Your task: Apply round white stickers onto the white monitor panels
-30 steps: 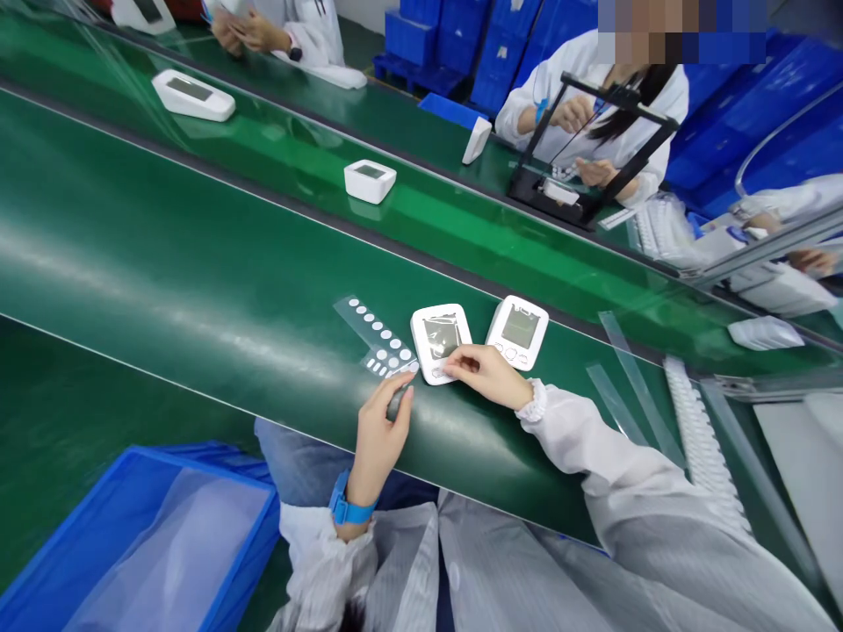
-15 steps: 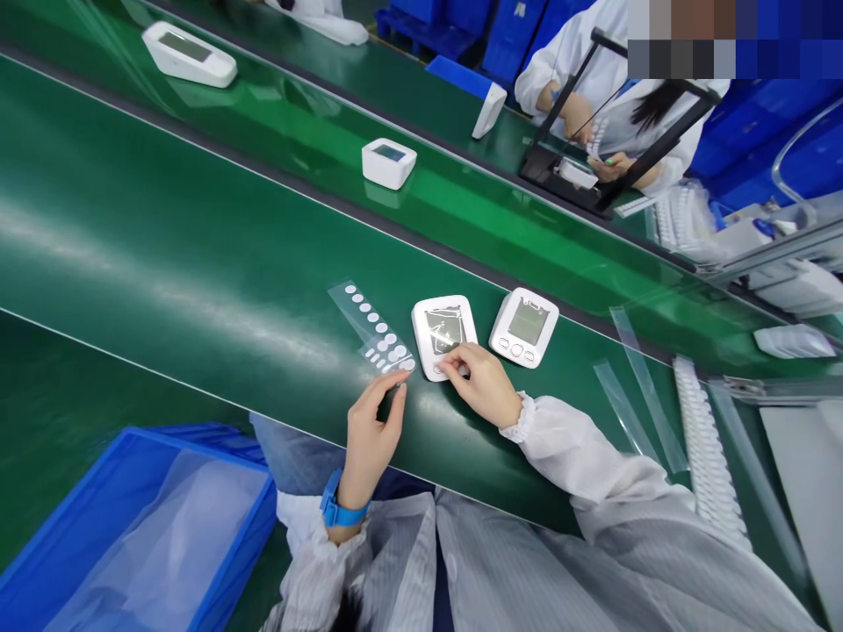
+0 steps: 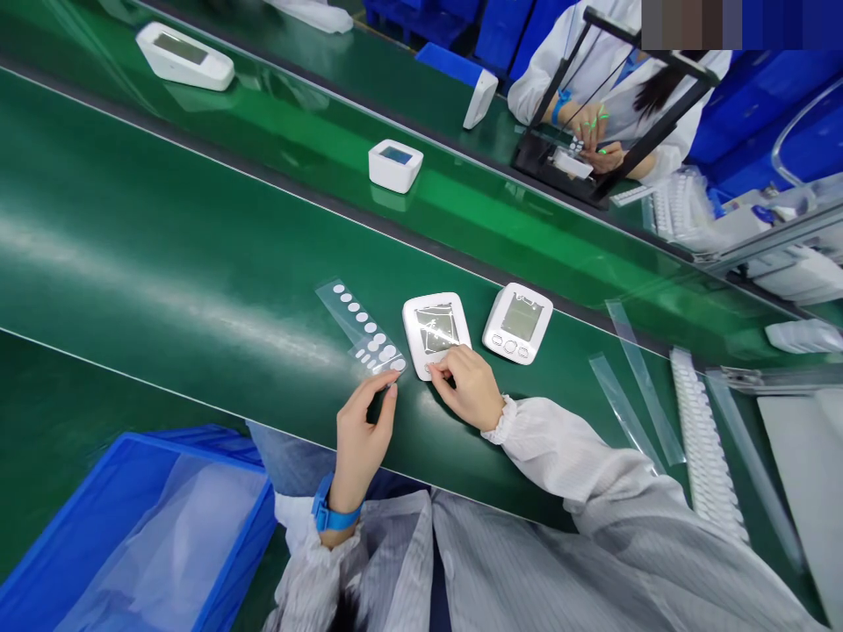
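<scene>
A white device with a grey display, which looks like a blood pressure monitor (image 3: 419, 338), lies face up in front of me. My right hand (image 3: 466, 386) is over its lower edge, thumb and finger pinched at the button area; what they hold, if anything, is too small to make out. To the left lies a clear strip of white oval stickers (image 3: 361, 320). My left hand (image 3: 362, 426) pinches the near end of this strip between thumb and forefinger. A second monitor (image 3: 520, 320), with three outlined buttons, rests just right of the first.
Clear plastic strips (image 3: 629, 408) and a long stack of white parts (image 3: 708, 456) lie at right. More monitors (image 3: 395, 167) stand on the green belt (image 3: 303, 149) beyond. A co-worker's hands (image 3: 596, 140) work behind a black frame (image 3: 550, 162). A blue bin (image 3: 263, 500) sits lower left.
My view has shifted slightly. Both hands keep nearly the same places at the strip and the monitor. The co-worker's hands have moved closer together.
</scene>
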{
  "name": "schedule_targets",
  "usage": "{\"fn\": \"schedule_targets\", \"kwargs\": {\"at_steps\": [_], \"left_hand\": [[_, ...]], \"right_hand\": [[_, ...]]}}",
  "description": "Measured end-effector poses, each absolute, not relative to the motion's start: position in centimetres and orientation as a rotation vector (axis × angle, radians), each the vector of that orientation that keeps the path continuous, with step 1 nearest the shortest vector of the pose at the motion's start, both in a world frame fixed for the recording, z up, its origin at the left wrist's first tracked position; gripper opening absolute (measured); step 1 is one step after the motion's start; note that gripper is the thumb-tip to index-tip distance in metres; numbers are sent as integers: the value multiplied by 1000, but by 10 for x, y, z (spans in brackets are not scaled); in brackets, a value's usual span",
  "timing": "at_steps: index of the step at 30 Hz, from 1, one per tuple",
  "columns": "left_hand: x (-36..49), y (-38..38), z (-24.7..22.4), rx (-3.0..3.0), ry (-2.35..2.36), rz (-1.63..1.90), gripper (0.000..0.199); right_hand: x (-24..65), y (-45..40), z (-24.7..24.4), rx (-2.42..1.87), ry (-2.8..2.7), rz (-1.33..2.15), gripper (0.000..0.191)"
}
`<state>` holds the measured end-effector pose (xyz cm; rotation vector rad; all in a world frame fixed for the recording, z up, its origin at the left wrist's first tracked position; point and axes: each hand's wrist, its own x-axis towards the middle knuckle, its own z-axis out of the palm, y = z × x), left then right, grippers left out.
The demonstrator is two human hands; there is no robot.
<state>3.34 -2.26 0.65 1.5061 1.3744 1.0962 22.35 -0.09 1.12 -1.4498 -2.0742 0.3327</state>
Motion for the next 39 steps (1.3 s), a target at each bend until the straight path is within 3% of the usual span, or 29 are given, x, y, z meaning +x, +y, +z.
{"fn": "schedule_targets", "kwargs": {"at_steps": [8,21,28,39], "left_hand": [[34,-24,3,1398,1333,1162,24],[33,-23,2,1393,1332,1129,23],[35,-22,3,1297,1317,1150,26],[35,-16,2,1084,1221,1096,37]], "right_hand": [[233,5,16,-1366,-1905,504,14],[236,16,23,-1457,-2051,587,24],[244,19,23,-1392,-1978,723,15],[243,31,30,-1475,-2143,739,22]]}}
